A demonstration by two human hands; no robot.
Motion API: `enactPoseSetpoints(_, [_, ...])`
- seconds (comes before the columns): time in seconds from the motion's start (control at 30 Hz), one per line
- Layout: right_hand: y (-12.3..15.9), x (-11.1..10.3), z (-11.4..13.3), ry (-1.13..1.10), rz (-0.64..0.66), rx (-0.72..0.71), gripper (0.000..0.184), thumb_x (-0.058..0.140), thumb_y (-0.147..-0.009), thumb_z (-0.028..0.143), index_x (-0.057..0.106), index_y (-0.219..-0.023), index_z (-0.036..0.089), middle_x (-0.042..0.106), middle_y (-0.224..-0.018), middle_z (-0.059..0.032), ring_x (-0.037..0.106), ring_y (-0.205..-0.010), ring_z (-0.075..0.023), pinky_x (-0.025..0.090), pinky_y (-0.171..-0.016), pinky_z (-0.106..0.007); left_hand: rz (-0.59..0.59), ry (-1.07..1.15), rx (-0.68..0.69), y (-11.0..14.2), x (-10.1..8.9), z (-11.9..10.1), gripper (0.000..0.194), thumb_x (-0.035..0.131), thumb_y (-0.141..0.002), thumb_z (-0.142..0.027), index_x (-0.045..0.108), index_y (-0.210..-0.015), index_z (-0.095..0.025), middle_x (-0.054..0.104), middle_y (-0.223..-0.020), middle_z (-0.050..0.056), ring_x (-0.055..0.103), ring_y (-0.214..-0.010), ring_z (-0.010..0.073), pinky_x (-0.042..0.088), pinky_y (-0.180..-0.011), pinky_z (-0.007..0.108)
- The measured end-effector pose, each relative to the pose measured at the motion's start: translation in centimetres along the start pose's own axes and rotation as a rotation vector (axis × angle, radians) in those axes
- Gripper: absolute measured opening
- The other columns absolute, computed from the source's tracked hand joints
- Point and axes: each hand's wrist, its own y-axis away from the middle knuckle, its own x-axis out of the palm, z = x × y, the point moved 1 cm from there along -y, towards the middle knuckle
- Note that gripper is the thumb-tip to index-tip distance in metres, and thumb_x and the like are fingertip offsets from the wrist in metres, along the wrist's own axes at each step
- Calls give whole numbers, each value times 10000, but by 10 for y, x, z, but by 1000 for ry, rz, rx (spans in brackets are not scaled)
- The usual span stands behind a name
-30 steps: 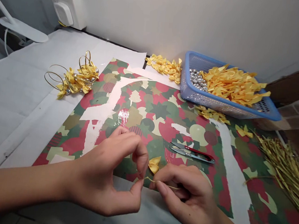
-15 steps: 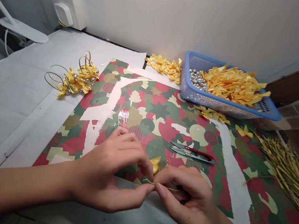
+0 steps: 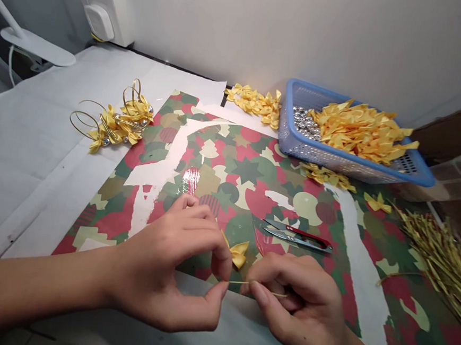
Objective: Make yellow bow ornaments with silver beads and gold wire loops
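Note:
My left hand [image 3: 171, 263] and my right hand [image 3: 295, 305] meet at the near edge of the table, both pinched on a thin gold wire [image 3: 241, 283] stretched between their fingertips. A small yellow ribbon bow [image 3: 238, 253] sits on the wire just above my left thumb and forefinger. Both hands rest over a glossy wrapping sheet [image 3: 249, 179] printed with red, green and cream shapes. Thread snips [image 3: 295, 235] with a red handle lie on the sheet just beyond my right hand.
A blue basket [image 3: 297, 140] at the back right holds yellow bows and silver beads. Loose bows [image 3: 256, 101] lie beside it. Finished gold wire loops with bows [image 3: 115, 118] lie back left. A bundle of gold wires [image 3: 435, 257] lies at the right. A white lamp [image 3: 33, 45] stands far left.
My hands closed together on the wire, then drew slightly apart, so a short length of wire now shows between them. The bow has stayed by my left fingertips.

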Motion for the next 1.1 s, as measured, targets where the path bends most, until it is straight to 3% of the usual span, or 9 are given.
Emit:
enactPoseSetpoints(0.3, [-3, -4, 1, -18, -37, 21, 211, 463, -769, 35, 566, -681, 197, 164, -500, 112, 183, -368, -52, 187, -344, -178, 24, 0, -18, 1, -3, 1, 210, 586, -653, -106, 455, -793, -191, 507, -725, -35, 401, -644, 119, 292, -696, 310])
enactPoseSetpoints(0.47, [-2, -3, 1, -12, -34, 4, 198, 478, -775, 45, 570, -685, 195, 164, -500, 112, 183, -377, -56, 187, -354, -181, 27, -35, 12, -1, -3, 1, 233, 665, -714, -164, 538, -909, -179, 602, -787, -10, 490, -703, 132, 342, -728, 301])
enactPoseSetpoints(0.6, [-1, -2, 0, -14, -33, -2, 187, 489, -780, 48, 569, -695, 194, 159, -505, 113, 170, -384, -55, 180, -356, -181, 68, -63, 29, -4, -4, -1, 169, 699, -752, -176, 576, -867, -183, 646, -742, -15, 554, -702, 127, 380, -740, 294])
enactPoseSetpoints(0.83, [0, -1, 0, -38, -13, 2, 191, 492, -785, 42, 557, -700, 200, 153, -518, 113, 153, -394, -53, 167, -363, -184, 72, -75, 25, -6, -4, -3, 99, 581, -794, -93, 593, -794, -191, 670, -678, -26, 541, -642, 115, 397, -715, 296])
enactPoseSetpoints(0.93, [1, -4, -1, -91, -10, 19, 179, 523, -801, 63, 594, -708, 198, 304, -521, 93, 287, -419, -56, 256, -399, -173, 75, -55, 17, -6, -4, -2, 112, 563, -770, -77, 582, -766, -187, 653, -658, -17, 532, -632, 118, 408, -687, 285])
enactPoseSetpoints(1.03, [-1, -8, -2, -224, 61, 69, 158, 578, -847, 145, 649, -716, 195, 577, -757, -8, 549, -697, -107, 449, -626, -202, 70, 17, -5, -6, -3, -1, 105, 565, -750, -62, 577, -741, -166, 613, -634, -5, 501, -611, 106, 415, -630, 242])
enactPoseSetpoints(1.1, [-2, -9, -2, -428, 161, 113, 188, 573, -896, 216, 650, -727, 194, 627, -882, -40, 582, -837, -133, 475, -768, -245, 98, 94, -42, -6, -3, -1, 99, 566, -734, -58, 571, -724, -157, 586, -623, -1, 485, -602, 100, 412, -587, 209])
